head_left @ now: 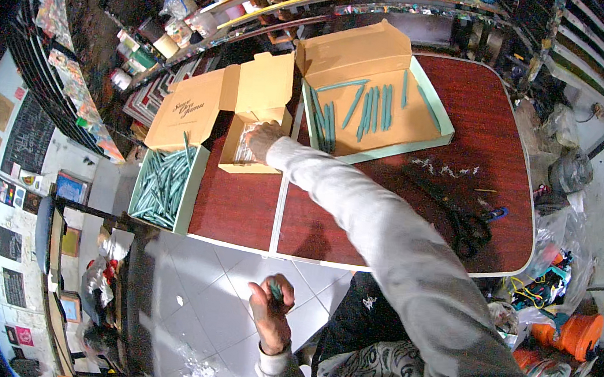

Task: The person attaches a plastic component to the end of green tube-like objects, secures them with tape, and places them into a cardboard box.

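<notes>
My left hand [272, 309] is held low in front of the table's near edge, its fingers closed around a dark green stick [276, 290] that points up toward me. Stretched across the table, my right hand [264, 140] reaches into a small brown cardboard box [254, 170]. Its fingers are bent down onto thin white pieces [246, 146]; whether it grips one is hidden. To the left, an open box [196, 191] is heaped with green pencil-like sticks [162, 185]. Behind my right forearm, a larger open box [408, 142] holds several green sticks [375, 108], some lying side by side.
Scissors [471, 236] with dark handles, a blue-capped pen-like item [495, 214] and white scraps [445, 167] lie on the dark red table [233, 214]. Shelves with jars [164, 45] stand behind. An orange container [572, 336] and plastic bags are at the right.
</notes>
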